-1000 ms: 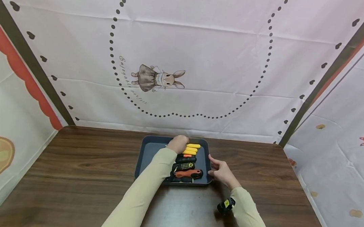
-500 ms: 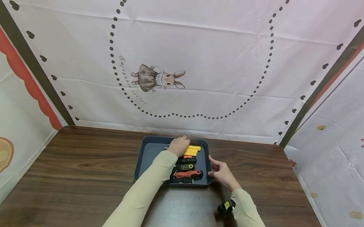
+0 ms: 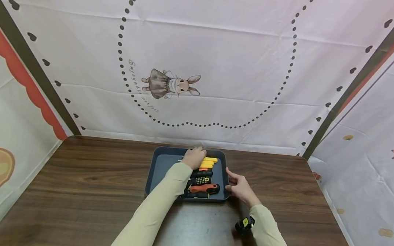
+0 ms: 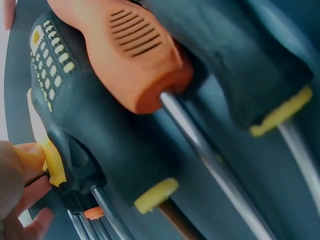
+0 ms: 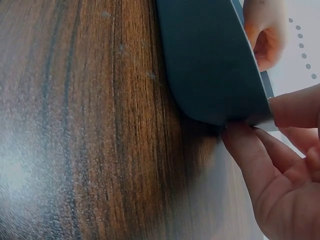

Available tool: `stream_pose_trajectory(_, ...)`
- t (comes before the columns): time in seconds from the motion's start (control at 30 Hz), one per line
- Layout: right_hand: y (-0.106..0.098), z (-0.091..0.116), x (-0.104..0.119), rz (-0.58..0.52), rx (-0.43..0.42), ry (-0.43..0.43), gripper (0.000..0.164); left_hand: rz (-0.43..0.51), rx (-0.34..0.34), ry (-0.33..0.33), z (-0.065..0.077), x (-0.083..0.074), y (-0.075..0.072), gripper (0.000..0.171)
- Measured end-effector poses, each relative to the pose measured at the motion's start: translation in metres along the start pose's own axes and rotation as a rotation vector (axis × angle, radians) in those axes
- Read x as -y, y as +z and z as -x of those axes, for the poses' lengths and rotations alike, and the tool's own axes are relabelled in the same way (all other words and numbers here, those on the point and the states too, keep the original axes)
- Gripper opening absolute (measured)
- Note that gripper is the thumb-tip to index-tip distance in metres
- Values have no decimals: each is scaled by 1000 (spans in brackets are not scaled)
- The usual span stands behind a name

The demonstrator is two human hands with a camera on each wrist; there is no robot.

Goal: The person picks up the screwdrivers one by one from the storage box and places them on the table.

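A printed backdrop (image 3: 232,66) rises behind your worktop (image 3: 99,173), and near the far edge sits the tray (image 3: 162,167). Your left sleeve (image 3: 157,205) crosses its near rim, hiding some shafts. Your left hand (image 3: 194,158) bends its fingers round a yellow screwdriver (image 3: 212,160) at the tray's far side, though the contact is partly covered. Your right hand (image 3: 241,189) is loosely spread, thumb and fingertips touching the tray's right wall. Nearer you inside lie an orange screwdriver (image 3: 203,188) and, just beyond, a dotted one (image 3: 201,180). Compared with a second ago, your left hand is slightly nearer you and the yellow handles sit closer together; your right hand hasn't shifted.
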State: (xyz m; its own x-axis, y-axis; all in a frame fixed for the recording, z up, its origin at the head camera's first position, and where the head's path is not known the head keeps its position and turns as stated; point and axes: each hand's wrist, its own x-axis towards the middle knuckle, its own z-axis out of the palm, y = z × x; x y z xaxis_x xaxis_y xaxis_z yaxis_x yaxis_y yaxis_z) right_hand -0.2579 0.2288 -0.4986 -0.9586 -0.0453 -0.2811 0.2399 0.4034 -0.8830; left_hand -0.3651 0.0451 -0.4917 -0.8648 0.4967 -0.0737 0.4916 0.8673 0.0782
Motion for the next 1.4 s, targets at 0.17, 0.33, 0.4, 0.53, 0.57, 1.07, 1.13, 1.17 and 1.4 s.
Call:
stream_pose_trajectory(0.17, -1, 0, -1, 16, -2, -3, 65, 35, 40, 1, -2, -1, 2, 19)
stream_pose_trajectory(0.33, -1, 1, -1, 1, 7, -5, 66, 28, 47, -5, -4, -1, 3, 22)
stream_pose_trajectory(0.4, 0, 1, -1, -14, 11, -8, 65, 25, 34, -3, -4, -1, 4, 21)
stream_pose_trajectory(0.53, 2, 2, 0, -36, 11, -12, 66, 21, 8, 5, -3, 1, 4, 22)
stream_pose_trajectory(0.57, 1, 4, 3, -36, 13, -12, 65, 18, 4, 10, -3, 2, 4, 22)
stream_pose_trajectory(1.07, 1, 1, 1, 12, 11, 4, 66, 110, -133, 178, 6, 12, -23, 24)
stream_pose_trajectory(1.13, 2, 1, 0, 9, 11, 7, 66, 154, -136, 185, 11, 15, -30, 24)
stream_pose_trajectory(1.17, 2, 1, 1, 9, 11, 6, 66, 176, -142, 187, 14, 16, -34, 23)
stream_pose_trajectory(1.4, 2, 3, 2, 21, 18, -8, 66, 307, -218, 184, 37, 31, -49, 18)
